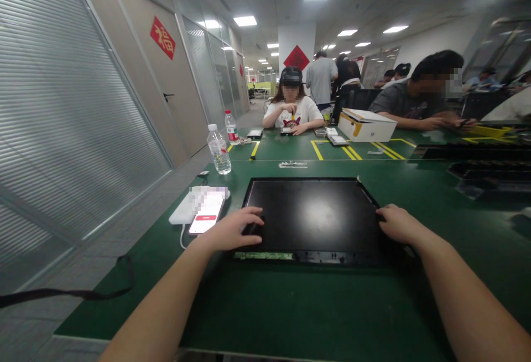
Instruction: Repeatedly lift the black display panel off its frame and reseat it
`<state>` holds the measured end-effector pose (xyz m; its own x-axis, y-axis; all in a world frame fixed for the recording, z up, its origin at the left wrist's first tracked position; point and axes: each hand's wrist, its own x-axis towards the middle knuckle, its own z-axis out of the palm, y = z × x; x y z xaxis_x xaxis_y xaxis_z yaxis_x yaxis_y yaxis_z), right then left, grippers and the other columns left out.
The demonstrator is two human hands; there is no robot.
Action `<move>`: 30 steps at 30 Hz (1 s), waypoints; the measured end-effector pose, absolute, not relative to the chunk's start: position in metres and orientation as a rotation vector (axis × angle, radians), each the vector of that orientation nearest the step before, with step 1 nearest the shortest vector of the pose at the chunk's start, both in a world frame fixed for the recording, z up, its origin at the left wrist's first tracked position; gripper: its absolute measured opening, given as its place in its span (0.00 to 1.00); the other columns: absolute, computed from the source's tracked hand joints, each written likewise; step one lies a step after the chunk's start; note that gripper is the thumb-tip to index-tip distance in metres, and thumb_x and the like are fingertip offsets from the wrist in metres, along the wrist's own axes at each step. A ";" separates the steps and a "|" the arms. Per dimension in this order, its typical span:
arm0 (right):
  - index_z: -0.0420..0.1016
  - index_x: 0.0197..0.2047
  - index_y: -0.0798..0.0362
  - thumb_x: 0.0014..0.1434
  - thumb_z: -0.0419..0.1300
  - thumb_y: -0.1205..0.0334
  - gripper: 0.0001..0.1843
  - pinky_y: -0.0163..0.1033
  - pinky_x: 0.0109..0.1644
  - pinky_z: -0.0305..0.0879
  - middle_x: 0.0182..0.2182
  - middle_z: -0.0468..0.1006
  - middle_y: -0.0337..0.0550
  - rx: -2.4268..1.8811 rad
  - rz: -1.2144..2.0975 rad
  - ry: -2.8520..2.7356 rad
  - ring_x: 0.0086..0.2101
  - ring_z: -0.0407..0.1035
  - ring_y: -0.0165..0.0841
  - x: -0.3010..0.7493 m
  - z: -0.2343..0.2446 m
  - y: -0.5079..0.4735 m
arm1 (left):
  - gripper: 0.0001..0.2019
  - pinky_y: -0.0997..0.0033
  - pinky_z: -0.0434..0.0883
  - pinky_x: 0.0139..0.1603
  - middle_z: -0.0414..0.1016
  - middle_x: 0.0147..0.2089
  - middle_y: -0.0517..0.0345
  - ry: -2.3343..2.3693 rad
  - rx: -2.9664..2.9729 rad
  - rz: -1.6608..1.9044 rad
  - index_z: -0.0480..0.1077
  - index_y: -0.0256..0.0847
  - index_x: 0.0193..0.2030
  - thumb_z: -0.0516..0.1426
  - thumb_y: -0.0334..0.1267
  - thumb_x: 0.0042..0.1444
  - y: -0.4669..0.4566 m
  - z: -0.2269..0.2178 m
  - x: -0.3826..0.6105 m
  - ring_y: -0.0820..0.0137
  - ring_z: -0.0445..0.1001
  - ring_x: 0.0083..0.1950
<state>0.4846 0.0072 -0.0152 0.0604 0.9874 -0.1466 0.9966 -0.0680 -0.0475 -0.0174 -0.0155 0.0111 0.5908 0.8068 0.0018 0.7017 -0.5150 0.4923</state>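
A black flat screen panel [311, 212] lies face up on the green table in front of me. Along its near edge a green circuit board strip [263, 256] is exposed, beside a dark frame strip. Over the panel's left edge rests my left hand [238, 228], open, its fingers and thumb spread on the border. At the right edge my right hand [398, 223] has its fingers curled and closed on the panel's rim; some of its fingertips are hidden.
Left of the panel lie a lit phone [207, 212] and a white device [185, 207] with a cable. Two plastic bottles [219, 150] stand behind them. Across the table are a seated person [292, 107], a white box [367, 125] and yellow tape lines. Dark panels [481, 171] lie at right.
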 end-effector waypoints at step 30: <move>0.87 0.55 0.55 0.53 0.59 0.72 0.27 0.43 0.63 0.71 0.59 0.81 0.58 2.287 -0.219 2.140 0.56 0.78 0.47 0.496 -0.021 0.015 | 0.40 0.53 0.53 0.81 0.48 0.83 0.37 1.717 2.076 0.349 0.43 0.27 0.83 0.48 0.43 0.68 0.002 -0.014 -0.029 0.55 0.55 0.82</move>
